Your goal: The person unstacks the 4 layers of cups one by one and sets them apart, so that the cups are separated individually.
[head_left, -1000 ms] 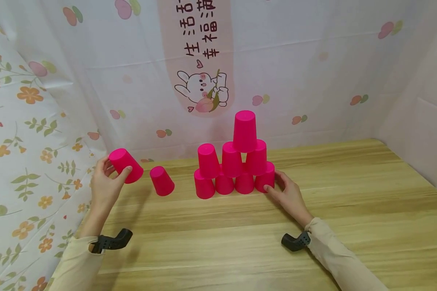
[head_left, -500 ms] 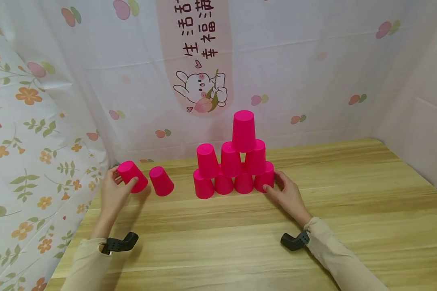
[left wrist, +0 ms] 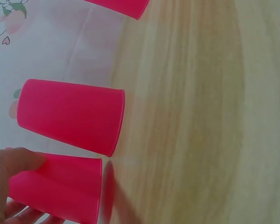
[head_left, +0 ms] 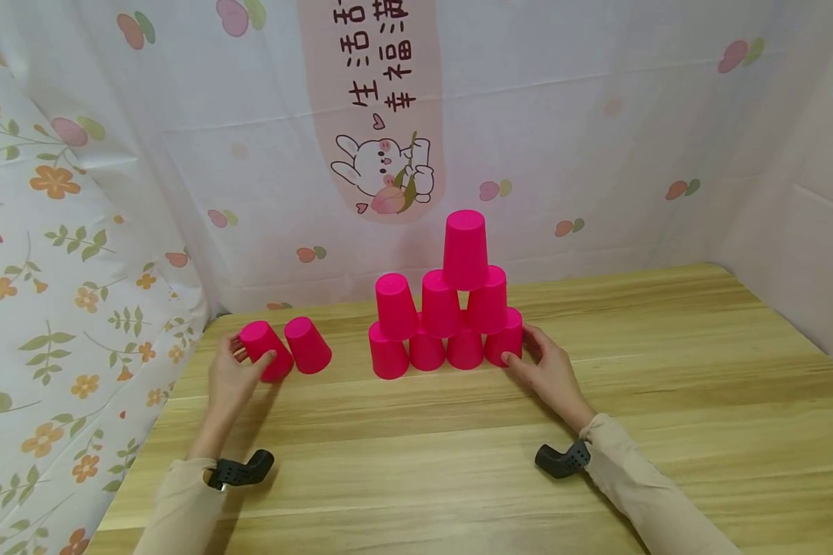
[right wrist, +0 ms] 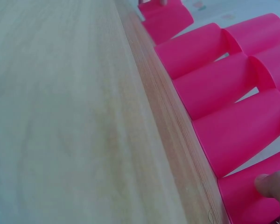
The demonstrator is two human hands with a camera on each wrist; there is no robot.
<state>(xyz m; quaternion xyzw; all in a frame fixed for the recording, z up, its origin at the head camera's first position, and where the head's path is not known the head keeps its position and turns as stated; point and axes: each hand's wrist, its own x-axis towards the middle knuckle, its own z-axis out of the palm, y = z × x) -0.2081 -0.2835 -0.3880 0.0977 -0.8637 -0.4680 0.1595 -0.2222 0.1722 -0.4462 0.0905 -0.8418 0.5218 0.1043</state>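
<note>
Head view: left hand (head_left: 232,375) grips a hot-pink plastic cup (head_left: 267,351), upside-down and tilted, thumb on the front, fingers curled round the back, at the table's left end, just beside a second loose cup (head_left: 308,345) standing mouth-down. Cups are smooth, matte, tapered, with flat round bases. Right hand (head_left: 550,371) rests on the table (head_left: 597,432) with fingers curved against the rightmost bottom cup (head_left: 505,337) of the cup pyramid (head_left: 451,301): four cups on the bottom, three in the middle, one on top, all inverted. Table is pale wood-grain laminate. Backdrop is a thin wrinkled printed sheet (head_left: 597,139) with a rabbit cartoon. Black wrist mounts, beige sleeves. Left wrist view: thumb (left wrist: 14,163) pressed on the held cup's wall (left wrist: 60,186), thin rim close to the table, touching or not is unclear; second cup (left wrist: 70,114) near it, slight gap. Right wrist view: a fingertip (right wrist: 273,184) touches the end cup (right wrist: 252,200); the bottom row of cups lies side by side along the striped wood grain (right wrist: 60,116); whether the grasp is firm cannot be told.
</note>
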